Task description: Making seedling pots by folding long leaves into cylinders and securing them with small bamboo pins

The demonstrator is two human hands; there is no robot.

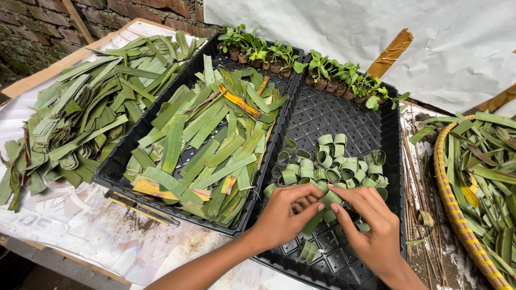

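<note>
Brick wall behind, white sheet hung at right; soil-smeared printed sheeting over the surface (107, 236). 2 black plastic trays side by side: left tray (115, 172) heaped with flat green leaf strips (207, 139), right tray (389, 156) holding curled leaf rings (328, 164) and seedlings (333, 72) along the far edge. Left hand (282, 217) and right hand (371, 228), each grip pinching 1 leaf strip (329, 197) over the right tray's near end. Woven basket (451, 198) at right.

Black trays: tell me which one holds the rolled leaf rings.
The right black tray, under both hands; rolled leaf rings sit in it, whereas the left black tray is filled with flat leaf strips.
</note>
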